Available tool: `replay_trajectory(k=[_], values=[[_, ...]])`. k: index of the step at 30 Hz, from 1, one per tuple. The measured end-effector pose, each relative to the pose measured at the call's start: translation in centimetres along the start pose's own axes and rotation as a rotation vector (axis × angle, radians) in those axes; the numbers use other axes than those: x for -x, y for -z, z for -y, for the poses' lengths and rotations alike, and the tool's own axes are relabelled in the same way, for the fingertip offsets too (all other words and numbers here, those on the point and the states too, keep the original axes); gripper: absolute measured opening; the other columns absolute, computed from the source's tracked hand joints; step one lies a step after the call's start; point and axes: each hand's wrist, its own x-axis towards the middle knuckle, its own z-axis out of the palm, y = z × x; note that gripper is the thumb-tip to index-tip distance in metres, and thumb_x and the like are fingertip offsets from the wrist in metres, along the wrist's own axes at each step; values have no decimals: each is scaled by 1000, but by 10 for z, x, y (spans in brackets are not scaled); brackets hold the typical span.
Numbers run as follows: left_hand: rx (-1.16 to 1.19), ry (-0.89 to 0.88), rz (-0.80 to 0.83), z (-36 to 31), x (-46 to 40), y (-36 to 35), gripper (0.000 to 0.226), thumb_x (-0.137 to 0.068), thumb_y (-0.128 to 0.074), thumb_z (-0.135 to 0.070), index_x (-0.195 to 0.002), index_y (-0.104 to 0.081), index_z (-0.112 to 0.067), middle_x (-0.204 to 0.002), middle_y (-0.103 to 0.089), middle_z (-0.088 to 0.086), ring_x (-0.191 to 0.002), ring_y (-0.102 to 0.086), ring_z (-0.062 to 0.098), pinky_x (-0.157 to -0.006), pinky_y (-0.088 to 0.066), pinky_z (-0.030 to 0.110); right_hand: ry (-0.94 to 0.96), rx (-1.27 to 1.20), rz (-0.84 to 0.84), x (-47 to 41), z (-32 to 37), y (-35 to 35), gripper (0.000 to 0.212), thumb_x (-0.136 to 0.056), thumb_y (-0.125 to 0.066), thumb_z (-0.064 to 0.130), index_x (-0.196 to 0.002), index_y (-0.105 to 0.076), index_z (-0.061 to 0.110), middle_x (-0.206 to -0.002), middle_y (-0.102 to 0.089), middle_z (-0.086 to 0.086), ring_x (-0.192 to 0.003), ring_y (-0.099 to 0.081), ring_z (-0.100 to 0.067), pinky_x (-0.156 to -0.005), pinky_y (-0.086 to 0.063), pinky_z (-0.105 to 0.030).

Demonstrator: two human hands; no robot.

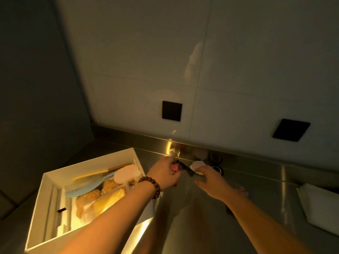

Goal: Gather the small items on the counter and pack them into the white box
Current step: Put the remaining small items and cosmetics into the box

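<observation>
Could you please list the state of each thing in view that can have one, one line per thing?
white box: open, no lid on it, partly filled.
blue comb: lying inside the box.
pink oval item: resting in the box, on top.
left hand: curled around a small red and black item.
right hand: fingers pinching a pale round item.
folded white cloth: lying on the counter, untouched.

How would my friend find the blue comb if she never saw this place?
Look at the white box on the steel counter's left side. The blue comb lies slanted inside it, over yellowish packets. Nothing else in there is light blue with a row of teeth.
</observation>
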Motion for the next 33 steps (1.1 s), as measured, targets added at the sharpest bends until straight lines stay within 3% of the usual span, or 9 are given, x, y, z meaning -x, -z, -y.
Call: replay_trajectory(k=[2,5,8,11,16,24,30,33], values=[[-19,-13,25,-8,-7,-20,55,-84,-57,-38,-134,-42,-19,-134,-47,5,-122,-46,23,-98,-38,30,-104,95,-11,4,-28,3,58,-88,-66,29,-140,-43,18,-146,-37,-8,-133,-37,-22,-104,-29,-21],[-94,45,89,-12,-18,-58,69,-83,-57,-41,-143,-31,-19,-148,-30,5,-135,-28,24,-109,-28,34,-278,366,3,15,-75,6,82,-81,-59,62,-149,-23,33,-160,-10,-7,-145,-11,-35,-114,-21,-49],[-149,141,93,-2,-25,-86,81,-79,-61,-45,-146,-21,-22,-153,-19,5,-139,-19,26,-112,-27,42,-429,395,75,27,-109,-4,93,-75,-50,77,-150,-14,36,-160,11,-9,-145,4,-41,-112,-14,-60],[-214,238,80,13,-28,-104,93,-76,-61,-51,-148,-7,-27,-155,-10,7,-140,-14,29,-112,-24,42,-476,363,13,29,-128,-18,79,-84,-47,66,-148,-23,26,-160,12,-12,-145,8,-39,-116,-11,-57],[-227,371,110,36,-40,-123,103,-75,-61,-55,-147,9,-30,-157,3,8,-142,-3,34,-113,-15,45,-301,445,-95,20,-134,-36,52,-98,-36,37,-146,-28,19,-160,-8,-10,-147,5,-33,-120,-2,-43],[-305,363,67,55,-75,-138,117,-66,-61,-69,-141,23,-36,-153,23,6,-141,12,33,-112,-3,48,-215,223,-132,-9,-129,-48,61,-97,-42,29,-151,-14,30,-160,1,-1,-146,1,-29,-117,-19,-41],[-300,305,108,73,-112,-142,104,-69,-54,-74,-143,14,-44,-155,18,2,-139,17,37,-111,-5,54,-195,193,-155,-35,-130,-61,69,-95,-44,27,-152,-6,29,-161,4,0,-147,6,-28,-118,-15,-40],[-320,267,115,81,-122,-145,89,-73,-50,-72,-145,-7,-42,-157,-4,2,-140,10,39,-112,-8,53,-198,196,-179,-41,-133,-66,68,-95,-44,28,-152,-8,29,-161,1,1,-147,5,-28,-118,-13,-40]])
